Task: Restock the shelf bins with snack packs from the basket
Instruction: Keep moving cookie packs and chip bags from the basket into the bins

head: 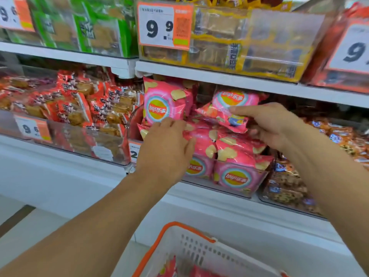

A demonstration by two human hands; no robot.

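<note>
While the white basket (201,250) waits low at our front with a few red packs inside, we work both hands in the clear middle bin (235,188). Our left hand (165,144) lies with relaxed fingers against the pile of pink chip packs (229,150), steadying it; our right hand (267,122) pinches one pink pack (225,114) above the heap. We should lay it flat toward the back, so nothing slides over the bin's front wall.
</note>
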